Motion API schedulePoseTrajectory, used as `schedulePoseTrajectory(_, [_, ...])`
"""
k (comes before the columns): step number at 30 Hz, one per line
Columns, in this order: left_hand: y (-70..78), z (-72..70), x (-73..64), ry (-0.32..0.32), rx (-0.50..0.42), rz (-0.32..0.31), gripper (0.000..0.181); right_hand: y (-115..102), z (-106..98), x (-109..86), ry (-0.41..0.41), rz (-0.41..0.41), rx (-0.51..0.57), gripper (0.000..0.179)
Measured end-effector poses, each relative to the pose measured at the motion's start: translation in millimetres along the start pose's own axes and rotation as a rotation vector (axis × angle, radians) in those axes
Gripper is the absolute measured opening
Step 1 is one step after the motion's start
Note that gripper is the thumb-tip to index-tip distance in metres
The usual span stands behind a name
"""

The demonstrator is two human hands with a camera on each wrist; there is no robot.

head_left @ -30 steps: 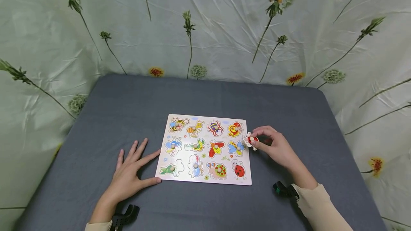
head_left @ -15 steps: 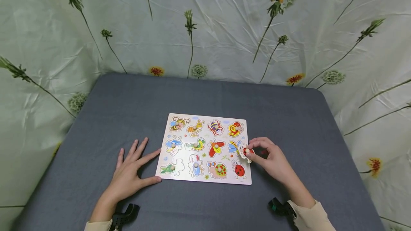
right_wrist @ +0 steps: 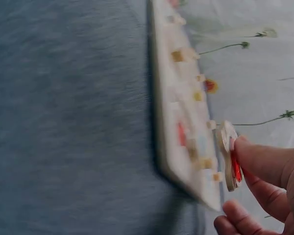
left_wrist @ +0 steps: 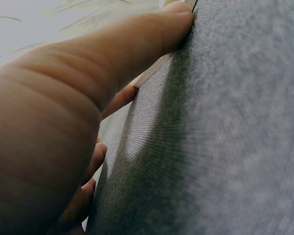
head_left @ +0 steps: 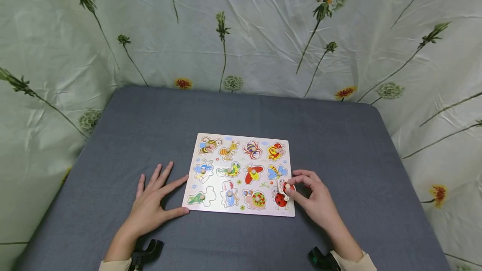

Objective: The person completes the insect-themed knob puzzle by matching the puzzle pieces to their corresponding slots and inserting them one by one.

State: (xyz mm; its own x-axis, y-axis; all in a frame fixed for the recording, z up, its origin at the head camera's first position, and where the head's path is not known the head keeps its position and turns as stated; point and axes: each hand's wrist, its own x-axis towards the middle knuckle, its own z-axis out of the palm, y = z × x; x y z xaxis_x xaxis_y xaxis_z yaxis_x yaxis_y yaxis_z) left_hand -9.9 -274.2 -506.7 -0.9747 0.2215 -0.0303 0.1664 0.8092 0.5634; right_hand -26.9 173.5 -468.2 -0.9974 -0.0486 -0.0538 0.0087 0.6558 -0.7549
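Observation:
A knobbed wooden puzzle board (head_left: 267, 211) printed with insects lies flat on the table. My right hand (head_left: 314, 198) pinches the ladybug puzzle piece (head_left: 283, 186) between thumb and fingers, above the ladybug picture (head_left: 280, 200) at the board's near right corner. In the right wrist view the ladybug piece (right_wrist: 229, 154) is tilted on edge and apart from the board (right_wrist: 174, 98). My left hand (head_left: 152, 206) is spread on the table, its thumb and index fingertip touching the board's left edge. The left wrist view shows the thumb (left_wrist: 122, 44) against that edge.
Several other insect pieces, such as a caterpillar (head_left: 229, 170) and a spider (head_left: 253, 149), sit in their slots on the board. A grey cloth covers the table (head_left: 241, 114). Behind it hangs a flowered curtain (head_left: 263, 32). Black wrist straps (head_left: 147, 254) are worn on both arms.
My right hand has carried the ladybug piece from beside the board's right edge, toward me and slightly left, over the ladybug picture. The left hand stays in place.

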Motion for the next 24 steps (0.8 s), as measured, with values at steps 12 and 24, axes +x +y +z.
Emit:
schedulePoseTrajectory(12, [-0.8,0.6,-0.9,0.034,0.007,0.024,0.089,2,10,-7.1,0.04,-0.095,-0.093,0.016])
schedulePoseTrajectory(24, [-0.8,1.0,0.1,0.013,0.006,0.009,0.089,2,17,-12.1,0.019,-0.116,-0.085,0.016])
